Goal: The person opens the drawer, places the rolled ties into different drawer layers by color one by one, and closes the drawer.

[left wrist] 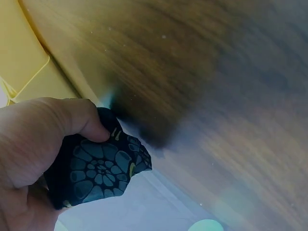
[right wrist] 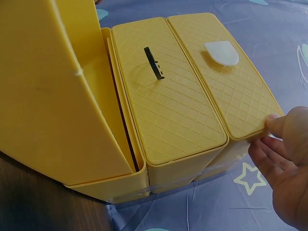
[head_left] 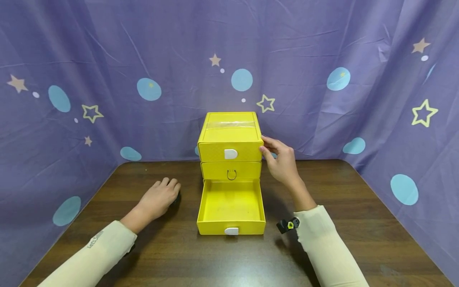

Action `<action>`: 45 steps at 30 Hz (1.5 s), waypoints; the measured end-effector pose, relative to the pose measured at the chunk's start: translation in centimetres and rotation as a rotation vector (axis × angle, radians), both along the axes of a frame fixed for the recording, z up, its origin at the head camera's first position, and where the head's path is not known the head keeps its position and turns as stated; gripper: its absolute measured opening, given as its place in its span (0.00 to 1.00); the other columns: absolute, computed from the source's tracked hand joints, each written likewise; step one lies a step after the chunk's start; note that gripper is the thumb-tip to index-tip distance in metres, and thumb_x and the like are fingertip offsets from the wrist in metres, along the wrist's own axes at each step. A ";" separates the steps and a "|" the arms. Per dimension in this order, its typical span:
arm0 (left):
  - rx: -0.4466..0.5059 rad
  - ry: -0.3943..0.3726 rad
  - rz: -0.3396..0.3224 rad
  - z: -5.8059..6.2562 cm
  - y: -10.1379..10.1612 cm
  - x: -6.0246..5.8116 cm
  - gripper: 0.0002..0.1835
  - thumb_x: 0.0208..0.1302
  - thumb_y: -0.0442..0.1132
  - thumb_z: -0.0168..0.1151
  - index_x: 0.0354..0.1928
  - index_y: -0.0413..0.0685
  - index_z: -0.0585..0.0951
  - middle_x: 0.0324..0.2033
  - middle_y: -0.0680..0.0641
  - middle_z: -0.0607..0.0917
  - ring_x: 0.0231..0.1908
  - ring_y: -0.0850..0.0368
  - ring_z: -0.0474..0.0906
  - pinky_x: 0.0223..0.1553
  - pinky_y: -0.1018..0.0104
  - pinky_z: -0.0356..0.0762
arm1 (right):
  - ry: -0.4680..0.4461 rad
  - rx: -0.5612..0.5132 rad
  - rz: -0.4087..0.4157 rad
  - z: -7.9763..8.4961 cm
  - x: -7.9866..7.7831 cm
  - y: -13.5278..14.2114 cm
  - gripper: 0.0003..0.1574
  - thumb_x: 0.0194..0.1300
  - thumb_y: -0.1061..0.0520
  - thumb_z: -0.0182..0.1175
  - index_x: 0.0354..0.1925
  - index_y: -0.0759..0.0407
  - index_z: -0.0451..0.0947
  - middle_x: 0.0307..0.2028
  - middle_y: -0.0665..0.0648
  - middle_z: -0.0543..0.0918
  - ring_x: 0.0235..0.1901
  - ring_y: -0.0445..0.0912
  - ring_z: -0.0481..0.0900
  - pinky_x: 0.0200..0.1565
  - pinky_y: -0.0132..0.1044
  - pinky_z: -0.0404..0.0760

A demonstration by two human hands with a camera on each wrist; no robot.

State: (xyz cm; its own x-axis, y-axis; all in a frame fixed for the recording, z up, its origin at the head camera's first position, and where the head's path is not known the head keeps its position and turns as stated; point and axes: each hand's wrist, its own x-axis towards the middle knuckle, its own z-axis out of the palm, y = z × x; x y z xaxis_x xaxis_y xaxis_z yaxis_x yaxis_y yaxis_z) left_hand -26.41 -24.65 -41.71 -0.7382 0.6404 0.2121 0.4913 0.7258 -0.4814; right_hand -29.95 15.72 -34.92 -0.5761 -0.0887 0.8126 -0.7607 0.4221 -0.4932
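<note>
A yellow three-drawer cabinet (head_left: 231, 133) stands at the back of the table, its bottom drawer (head_left: 215, 228) pulled out and its upper two drawers in. My right hand (head_left: 281, 161) grips the cabinet's upper right corner; in the right wrist view the thumb (right wrist: 275, 125) lies on the top drawer's front edge and the other fingers are round the side. Left of the cabinet, my left hand (head_left: 159, 197) holds a small black thing with a grey petal-like pattern (left wrist: 98, 168), low over the table. The palm hides part of it.
The top drawer has a white tab (head_left: 230, 154) and the bottom drawer another. On the middle drawer is a thin dark loop handle (head_left: 231, 174). Clear tape (head_left: 231, 124) crosses the cabinet top. A purple patterned curtain (head_left: 301, 48) surrounds the brown wooden table (head_left: 172, 255).
</note>
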 end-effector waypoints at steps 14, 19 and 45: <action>-0.019 0.210 -0.114 1.8 0.3 0.0 0.22 0.53 0.32 0.77 0.49 0.36 0.80 0.47 0.40 0.79 0.42 0.41 0.77 0.38 0.52 0.82 | 0.004 -0.006 0.006 -0.1 -0.1 -0.1 0.21 0.69 0.65 0.65 0.59 0.71 0.81 0.47 0.65 0.87 0.44 0.55 0.88 0.49 0.44 0.87; 0.007 0.225 -0.143 2.7 0.7 0.0 0.20 0.56 0.32 0.73 0.49 0.36 0.80 0.46 0.40 0.79 0.41 0.40 0.77 0.37 0.52 0.80 | 0.012 -0.006 0.004 0.0 -0.1 -0.1 0.21 0.69 0.65 0.65 0.58 0.71 0.81 0.47 0.65 0.87 0.44 0.55 0.88 0.49 0.44 0.87; -0.011 0.283 -0.281 6.2 5.3 3.4 0.20 0.59 0.36 0.71 0.52 0.38 0.79 0.47 0.40 0.79 0.41 0.43 0.77 0.36 0.54 0.80 | 0.003 -0.011 0.006 -0.1 -0.2 0.0 0.21 0.70 0.65 0.65 0.59 0.71 0.81 0.47 0.65 0.87 0.45 0.55 0.88 0.49 0.44 0.87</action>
